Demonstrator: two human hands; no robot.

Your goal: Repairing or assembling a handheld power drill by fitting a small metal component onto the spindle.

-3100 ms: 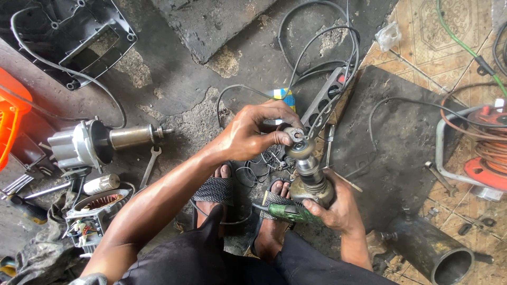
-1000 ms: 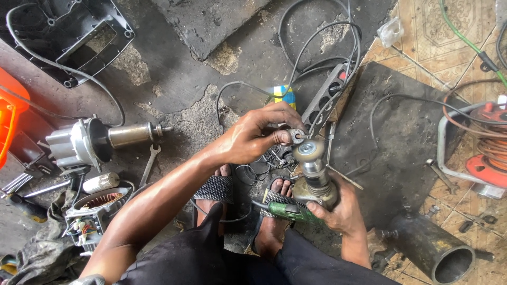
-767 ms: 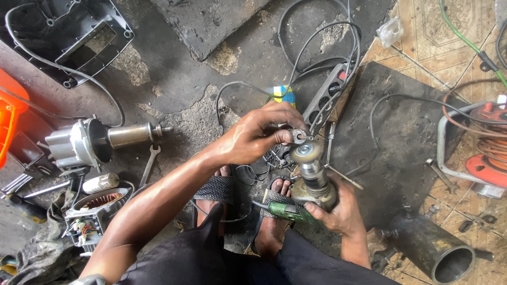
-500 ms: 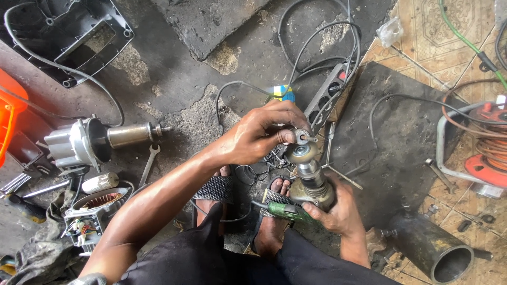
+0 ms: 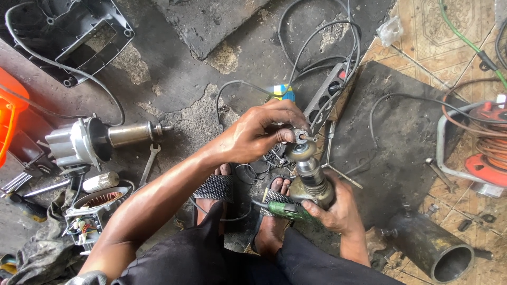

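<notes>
My right hand (image 5: 338,208) grips the base of a grey metal motor armature (image 5: 311,177), holding it upright above my sandalled feet, together with a green-handled tool (image 5: 288,210). My left hand (image 5: 261,132) reaches across to the armature's top, with its fingertips pinched on a small round metal part (image 5: 301,135) seated on the shaft end. The fingers hide most of that small part.
A dismantled motor housing with shaft (image 5: 100,140) lies at the left, beside a wrench (image 5: 149,163) and a stator with windings (image 5: 97,203). A power strip (image 5: 330,95) and black cables lie ahead. A dark mat (image 5: 406,137), a steel pipe (image 5: 435,248) and an orange cable reel (image 5: 488,153) sit at the right.
The armature has stayed upright in my right hand. My left hand's fingers have shifted slightly on the small part at the shaft's tip.
</notes>
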